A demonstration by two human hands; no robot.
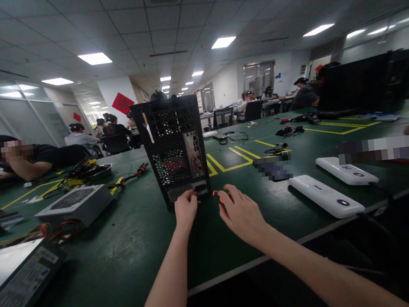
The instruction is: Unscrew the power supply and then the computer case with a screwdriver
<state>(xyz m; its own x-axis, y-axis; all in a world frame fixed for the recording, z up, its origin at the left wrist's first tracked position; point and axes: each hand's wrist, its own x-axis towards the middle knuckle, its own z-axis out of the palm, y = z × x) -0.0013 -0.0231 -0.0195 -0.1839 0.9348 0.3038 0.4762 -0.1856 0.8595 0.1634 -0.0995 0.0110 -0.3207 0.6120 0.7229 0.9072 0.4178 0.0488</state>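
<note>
On the green table (135, 260), a black computer case (174, 147) stands upright; left hand (185, 209) presses its lower rear edge, fingers curled, while right hand (241, 213) pinches an orange-tipped screwdriver (217, 194) beside it

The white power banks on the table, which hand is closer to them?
Right. The right hand sits just left of the white power banks; the left hand is farther left, touching the computer case.

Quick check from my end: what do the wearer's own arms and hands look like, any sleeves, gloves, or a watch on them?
Both forearms are bare up to the frame edge, with no sleeve showing. The left hand and the right hand wear no gloves, and no watch, ring, band, cable or marking shows on either wrist or on the fingers in this view.
</note>
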